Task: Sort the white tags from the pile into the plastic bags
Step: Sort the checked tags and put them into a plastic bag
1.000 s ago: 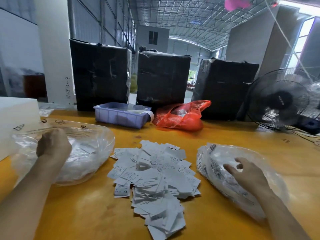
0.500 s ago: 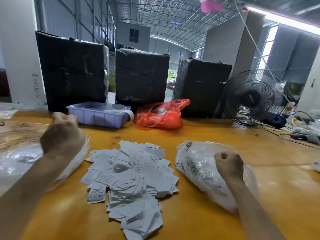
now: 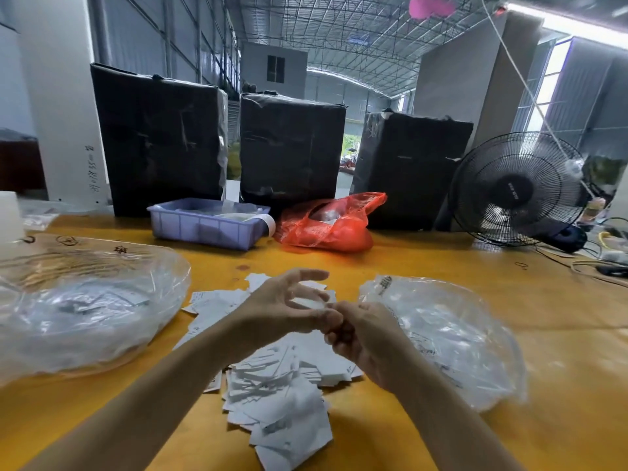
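— Where are the white tags [image 3: 282,389]?
— Heaped on the table [image 3: 424,436] between two plastic bags [image 3: 85,307]; one seems pinched where left hand [image 3: 278,311], fingers spread, meets curled right hand [image 3: 363,338].
— Handling?
— Judged light, thin, slippery; best taken by an edge.

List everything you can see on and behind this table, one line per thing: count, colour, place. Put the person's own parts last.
tag pile: one, white, table centre
plastic bags: two, clear, left and right of the pile
tray: one, lilac, behind the pile
red bag: one, beside the tray
wrapped boxes: three, black, back edge
fan: one, black, far right
table: one, yellow
left hand: above the pile, fingers loosely spread
right hand: fingers curled, touching the left; any tag held is unclear
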Available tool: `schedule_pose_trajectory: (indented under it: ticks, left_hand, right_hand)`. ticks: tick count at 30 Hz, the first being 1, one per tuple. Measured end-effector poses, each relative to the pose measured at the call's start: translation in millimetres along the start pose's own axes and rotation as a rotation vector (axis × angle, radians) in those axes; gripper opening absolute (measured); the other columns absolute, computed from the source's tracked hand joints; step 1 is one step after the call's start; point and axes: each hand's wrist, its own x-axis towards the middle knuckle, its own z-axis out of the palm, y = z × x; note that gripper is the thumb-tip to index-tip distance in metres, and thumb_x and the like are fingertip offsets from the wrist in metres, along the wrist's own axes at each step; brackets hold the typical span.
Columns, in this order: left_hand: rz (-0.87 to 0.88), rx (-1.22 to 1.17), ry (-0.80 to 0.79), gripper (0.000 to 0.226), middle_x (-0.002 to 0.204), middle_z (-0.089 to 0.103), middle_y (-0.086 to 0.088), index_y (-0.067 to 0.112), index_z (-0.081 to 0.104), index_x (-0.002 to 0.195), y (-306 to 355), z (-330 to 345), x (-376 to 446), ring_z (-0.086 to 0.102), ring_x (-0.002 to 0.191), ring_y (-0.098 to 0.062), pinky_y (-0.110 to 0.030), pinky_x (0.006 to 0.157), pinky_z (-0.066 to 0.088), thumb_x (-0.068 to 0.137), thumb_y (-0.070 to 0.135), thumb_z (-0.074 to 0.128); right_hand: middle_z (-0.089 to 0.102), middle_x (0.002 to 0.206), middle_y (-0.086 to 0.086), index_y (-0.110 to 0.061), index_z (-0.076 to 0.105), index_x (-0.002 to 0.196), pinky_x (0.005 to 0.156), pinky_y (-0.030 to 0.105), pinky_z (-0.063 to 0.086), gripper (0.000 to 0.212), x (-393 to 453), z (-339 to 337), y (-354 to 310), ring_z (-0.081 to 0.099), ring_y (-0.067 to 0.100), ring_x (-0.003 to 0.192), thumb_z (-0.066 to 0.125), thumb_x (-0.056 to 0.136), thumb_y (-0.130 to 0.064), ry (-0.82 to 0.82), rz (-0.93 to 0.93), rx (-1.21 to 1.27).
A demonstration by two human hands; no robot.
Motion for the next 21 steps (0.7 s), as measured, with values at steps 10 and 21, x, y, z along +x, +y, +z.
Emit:
schedule_pose_trajectory:
  ticks: [10, 21]
  left_hand:
    - [-0.104, -0.064, 0.363, 0.006, 0.064, 0.071, -0.006, 0.009, 0.074, 0.072, -9.6, -4.6, 3.6, 0.061, 0.051, -0.006, -0.015, 0.052, 0.05, 0.079, 0.009, 0.073]
    - [-0.158, 0.117, 0.042, 0.037, 0.088, 0.074, -0.012, 0.008, 0.065, 0.1, -5.3, -9.3, -0.9, 0.071, 0.084, -0.022, -0.028, 0.079, 0.056, 0.067, 0.003, 0.081]
  right_hand:
    - [0.074, 0.084, 0.006, -0.008, 0.07, 0.089, 0.055, 0.024, 0.051, 0.055, 4.3, -2.3, 7.5, 0.068, 0.015, 0.068, 0.057, 0.075, -0.06, -0.077, 0.033, -0.137]
    - [0.064, 0.058, -0.003, -0.008, 0.069, 0.07, 0.052, 0.017, 0.042, 0.019, 4.1, -5.4, 13.5, 0.055, 0.007, 0.055, 0.069, 0.082, -0.022, -0.044, -0.296, -0.457]
